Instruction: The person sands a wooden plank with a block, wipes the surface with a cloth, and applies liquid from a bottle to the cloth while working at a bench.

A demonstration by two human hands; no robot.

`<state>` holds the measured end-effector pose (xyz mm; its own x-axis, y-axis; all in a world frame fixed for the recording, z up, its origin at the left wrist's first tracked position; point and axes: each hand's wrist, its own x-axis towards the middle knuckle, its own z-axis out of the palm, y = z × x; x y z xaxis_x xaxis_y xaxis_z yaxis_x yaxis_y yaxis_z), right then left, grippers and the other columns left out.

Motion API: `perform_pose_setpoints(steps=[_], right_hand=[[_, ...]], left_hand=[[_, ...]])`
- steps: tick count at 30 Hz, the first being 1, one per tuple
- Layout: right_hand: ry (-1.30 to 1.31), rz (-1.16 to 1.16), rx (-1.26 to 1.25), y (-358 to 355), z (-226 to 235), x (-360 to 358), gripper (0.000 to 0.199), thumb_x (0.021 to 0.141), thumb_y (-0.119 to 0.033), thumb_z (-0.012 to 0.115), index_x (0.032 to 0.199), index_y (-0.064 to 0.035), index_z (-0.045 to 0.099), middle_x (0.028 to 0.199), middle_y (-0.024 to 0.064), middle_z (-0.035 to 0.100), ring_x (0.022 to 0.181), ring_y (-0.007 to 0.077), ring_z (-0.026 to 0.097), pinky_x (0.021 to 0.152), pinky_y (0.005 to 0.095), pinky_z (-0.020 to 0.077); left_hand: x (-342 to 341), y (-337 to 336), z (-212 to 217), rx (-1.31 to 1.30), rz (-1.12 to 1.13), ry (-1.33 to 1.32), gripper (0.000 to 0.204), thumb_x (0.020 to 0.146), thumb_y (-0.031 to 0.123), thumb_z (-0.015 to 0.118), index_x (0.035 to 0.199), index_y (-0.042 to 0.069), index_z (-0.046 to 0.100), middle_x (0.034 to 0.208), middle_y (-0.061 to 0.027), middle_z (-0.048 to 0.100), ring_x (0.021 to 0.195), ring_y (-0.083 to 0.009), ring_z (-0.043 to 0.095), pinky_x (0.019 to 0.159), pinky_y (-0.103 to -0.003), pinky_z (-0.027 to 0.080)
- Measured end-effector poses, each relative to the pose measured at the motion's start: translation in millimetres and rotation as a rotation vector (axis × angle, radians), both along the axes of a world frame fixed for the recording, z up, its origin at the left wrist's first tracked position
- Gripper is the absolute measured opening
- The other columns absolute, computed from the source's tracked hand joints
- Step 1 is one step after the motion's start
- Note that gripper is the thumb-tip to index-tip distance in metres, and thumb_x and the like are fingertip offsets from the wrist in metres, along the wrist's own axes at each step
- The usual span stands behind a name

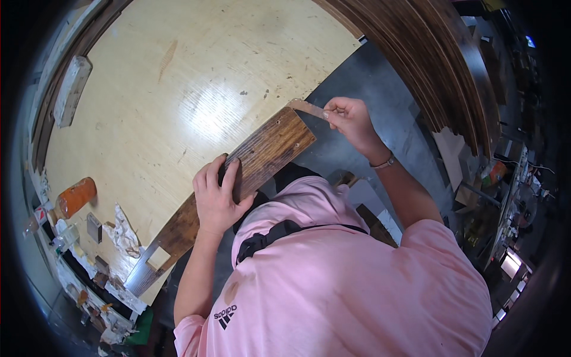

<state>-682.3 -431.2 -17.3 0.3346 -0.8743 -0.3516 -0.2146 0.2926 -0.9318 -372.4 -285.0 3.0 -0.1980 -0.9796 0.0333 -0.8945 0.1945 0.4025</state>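
Closest to us was our pink shirt [345, 279]. Our left hand [217, 193] lay flat, fingers spread, on a dark wooden board [262, 156] along the near edge of the pale tabletop [178, 71]. Our right hand [351, 119] pinched a thin brown strip [306, 107] at the board's far corner, over open grey floor [369, 83]. An orange can [76, 196] stood well apart.

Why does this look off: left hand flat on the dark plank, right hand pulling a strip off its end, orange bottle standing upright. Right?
Not quite. In the head view the orange bottle lies on its side. The left hand does press the dark plank, and the right hand pinches the strip.
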Motion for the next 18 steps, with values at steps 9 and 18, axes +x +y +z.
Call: perform_pose_setpoints(steps=[9, 18], right_hand=[[0.006, -0.026, 0.004, 1.6, 2.3, 0.1, 0.007, 0.092, -0.007, 0.063, 0.09, -0.0005, 0.065, 0.069, -0.0011, 0.058, 0.056, 0.0014, 0.047, 0.048, 0.0176, 0.0326], [-0.027, -0.028, 0.011, 0.7, 2.7, -0.7, 0.006, 0.092, -0.006, 0.062, 0.09, -0.0012, 0.065, 0.068, -0.0015, 0.058, 0.055, 0.0013, 0.046, 0.048, 0.0178, 0.0322]], left_hand=[[-0.8, -0.7, 0.1, -0.013, 0.01, 0.0, 0.079, 0.058, 0.032, 0.083, 0.129, 0.011, 0.057, 0.132, -0.0151, 0.051, 0.117, -0.0371, 0.048, 0.101, -0.049, 0.04], [0.2, 0.5, -0.7, 0.005, 0.008, 0.002, 0.079, 0.061, 0.032, 0.08, 0.132, 0.011, 0.055, 0.134, -0.0166, 0.05, 0.12, -0.0384, 0.047, 0.103, -0.049, 0.039]])
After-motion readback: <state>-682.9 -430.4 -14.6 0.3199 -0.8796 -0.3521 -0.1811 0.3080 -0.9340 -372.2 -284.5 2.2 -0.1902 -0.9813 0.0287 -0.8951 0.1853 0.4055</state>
